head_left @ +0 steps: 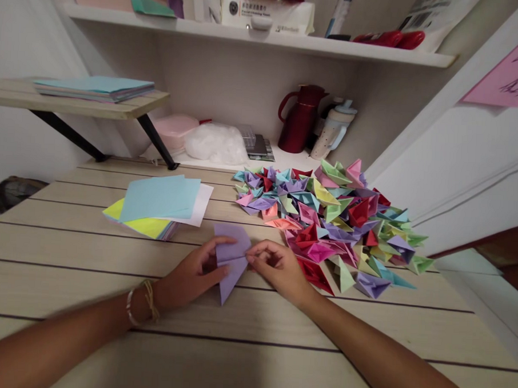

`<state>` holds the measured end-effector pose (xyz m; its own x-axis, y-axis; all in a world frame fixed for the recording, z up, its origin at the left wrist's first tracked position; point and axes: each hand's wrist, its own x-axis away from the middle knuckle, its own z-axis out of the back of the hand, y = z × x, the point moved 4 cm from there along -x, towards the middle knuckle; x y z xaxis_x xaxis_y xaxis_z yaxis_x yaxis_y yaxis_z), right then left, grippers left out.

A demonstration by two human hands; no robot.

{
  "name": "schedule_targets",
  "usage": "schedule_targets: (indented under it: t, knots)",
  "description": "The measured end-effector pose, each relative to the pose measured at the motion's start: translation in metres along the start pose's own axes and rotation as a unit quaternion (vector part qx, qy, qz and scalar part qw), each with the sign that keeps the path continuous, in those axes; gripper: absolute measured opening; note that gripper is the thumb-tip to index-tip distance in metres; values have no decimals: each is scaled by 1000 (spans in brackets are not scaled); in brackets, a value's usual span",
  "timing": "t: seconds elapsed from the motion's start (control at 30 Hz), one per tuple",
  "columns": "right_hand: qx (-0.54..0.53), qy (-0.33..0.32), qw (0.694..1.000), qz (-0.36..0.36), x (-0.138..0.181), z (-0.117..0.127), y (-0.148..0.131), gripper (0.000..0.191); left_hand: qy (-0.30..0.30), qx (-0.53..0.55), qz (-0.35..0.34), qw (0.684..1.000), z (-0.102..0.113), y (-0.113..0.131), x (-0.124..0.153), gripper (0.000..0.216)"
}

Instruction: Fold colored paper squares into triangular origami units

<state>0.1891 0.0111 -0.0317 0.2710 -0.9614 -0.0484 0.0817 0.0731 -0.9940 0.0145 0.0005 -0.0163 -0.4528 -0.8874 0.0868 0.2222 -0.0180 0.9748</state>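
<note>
A partly folded sheet of purple paper (pixel 233 247) is held just above the slatted table, with a crease across its middle. My left hand (pixel 195 268) grips its left side, thumb in front and fingers at the edge. At the right edge, my right hand (pixel 277 266) pinches the paper between thumb and fingertips. To the right lies a heap of folded paper boats (pixel 322 217) in many colours. Left of the purple paper sits a loose stack of coloured sheets (pixel 162 198), light blue on top, with yellow and white ones showing beneath.
A raised wooden shelf (pixel 151 100) at the left carries another stack of paper (pixel 96 85). Along the back stand a dark red jug (pixel 302 118), a pale tumbler (pixel 332 131), a white plastic bag (pixel 216 143) and a pink container (pixel 173 130). A white shelf (pixel 197 28) spans above.
</note>
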Motion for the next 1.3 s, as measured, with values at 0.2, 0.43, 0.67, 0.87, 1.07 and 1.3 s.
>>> schedule_targets:
  t: [0.2,0.43,0.67,0.87,1.07,1.3]
  knots:
    - [27,-38,999,10,1,-5,-2,26,34,-16,13,999,3,-3,-1,49]
    - [-12,-50,999,9,1,-6,1,45,38,13,-5,999,3,-3,0,58]
    - [62,-68,996,18,2,-8,-3,33,47,56,11,997,1,0,1,82]
    - [129,-74,988,44,4,-9,-6,26,18,61,0,998,-3,0,2,87]
    - [108,-35,993,34,3,-6,-4,27,13,41,4,999,-1,-5,-2,58]
    - [93,-30,994,52,1,-2,-5,33,-27,-19,13,999,2,-5,-3,29]
